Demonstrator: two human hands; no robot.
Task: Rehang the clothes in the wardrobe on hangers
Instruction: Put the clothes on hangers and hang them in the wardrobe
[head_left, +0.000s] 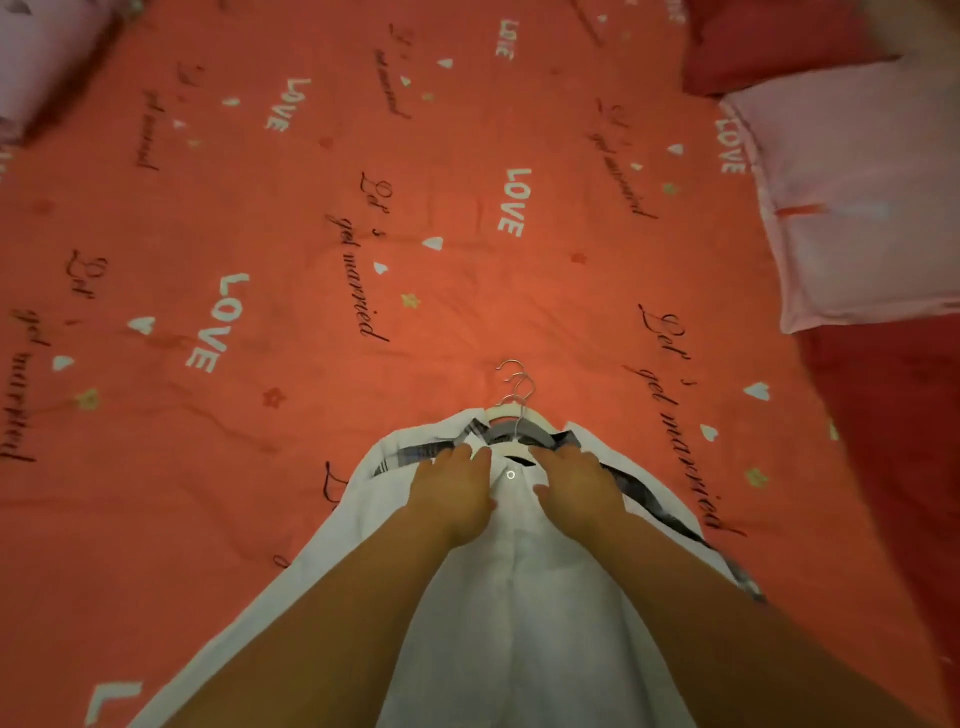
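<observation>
Presses left hand (456, 491) and right hand (577, 488), fingers straight and gripping nothing, on the top of the shirt (519, 603) lying on the bed (363, 234) over stacked hangers (514, 410), probably to square it.

white shirt (519, 597) hem cut by lower edge, plaid shirt (415, 451) mostly under it; pink pillow (857, 208) cropped at right
</observation>
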